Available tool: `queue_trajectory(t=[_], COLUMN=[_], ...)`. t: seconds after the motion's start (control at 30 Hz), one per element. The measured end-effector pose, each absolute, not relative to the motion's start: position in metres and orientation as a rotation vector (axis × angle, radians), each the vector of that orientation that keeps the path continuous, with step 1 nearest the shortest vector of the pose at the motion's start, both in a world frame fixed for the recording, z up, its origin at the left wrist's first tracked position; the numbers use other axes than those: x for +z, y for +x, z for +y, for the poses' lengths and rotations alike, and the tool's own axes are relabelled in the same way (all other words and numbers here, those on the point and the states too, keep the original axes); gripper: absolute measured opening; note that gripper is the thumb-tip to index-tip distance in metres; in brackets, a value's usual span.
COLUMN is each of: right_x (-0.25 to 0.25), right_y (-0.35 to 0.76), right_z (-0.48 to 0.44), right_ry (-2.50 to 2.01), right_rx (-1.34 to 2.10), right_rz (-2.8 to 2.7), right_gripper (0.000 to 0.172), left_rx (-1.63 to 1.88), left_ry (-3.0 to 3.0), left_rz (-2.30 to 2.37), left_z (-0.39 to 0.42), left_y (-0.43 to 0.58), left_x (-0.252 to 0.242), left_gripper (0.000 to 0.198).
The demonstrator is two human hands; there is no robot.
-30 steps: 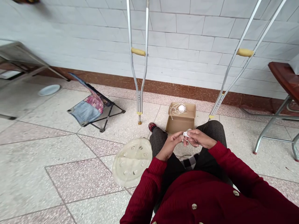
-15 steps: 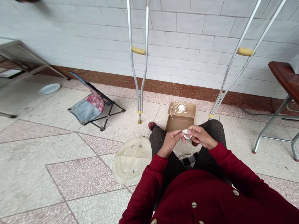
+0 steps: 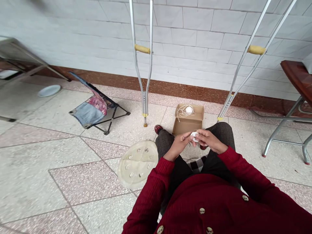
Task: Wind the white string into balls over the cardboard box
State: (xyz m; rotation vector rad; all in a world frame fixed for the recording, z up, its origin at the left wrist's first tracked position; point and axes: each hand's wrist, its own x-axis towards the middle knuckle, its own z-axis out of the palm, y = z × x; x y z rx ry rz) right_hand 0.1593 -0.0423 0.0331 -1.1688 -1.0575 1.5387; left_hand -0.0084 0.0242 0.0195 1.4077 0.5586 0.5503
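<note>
indoors, as the head view shows, a seated person in a red cardigan (image 3: 185, 195) holds up a small white round bundle (image 3: 194, 136) between both hands. the left hand (image 3: 179, 145) pinches one side, thumb against fingers; the right hand (image 3: 210, 141) pinches the other, its fingers partly hidden. just beyond, on the speckled floor (image 3: 92, 180), lies an open cardboard box (image 3: 187, 126) with a ball of white string (image 3: 189, 110), loops loose around it. two metal crutches (image 3: 145, 104) stand before the tiled wall (image 3: 180, 73); a pale round mat (image 3: 138, 165) and a folding chair (image 3: 91, 112) sit to the left.
</note>
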Motion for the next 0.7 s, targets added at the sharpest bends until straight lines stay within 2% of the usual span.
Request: queue_trajectory(t=[0.23,0.47,0.7], right_x=[0.050,0.053,0.052], right_y=[0.172,0.180,0.174], right_z=[-0.028,-0.029,-0.035], right_ry=[-1.243,-1.296,-1.261], right_rx=[1.327,0.942,1.133], right_rz=[-0.966,-1.309,-1.268], right_gripper=[0.033,0.026,0.028], left_rx=[0.591,0.564,0.583], left_ry=[1.555,1.692,1.672], left_rz=[0.525,0.576,0.585], left_z=[0.047,0.055,0.048], left_y=[0.009,0.002,0.004], left_x=[0.047,0.049,0.041], left_gripper=[0.036,0.039,0.031])
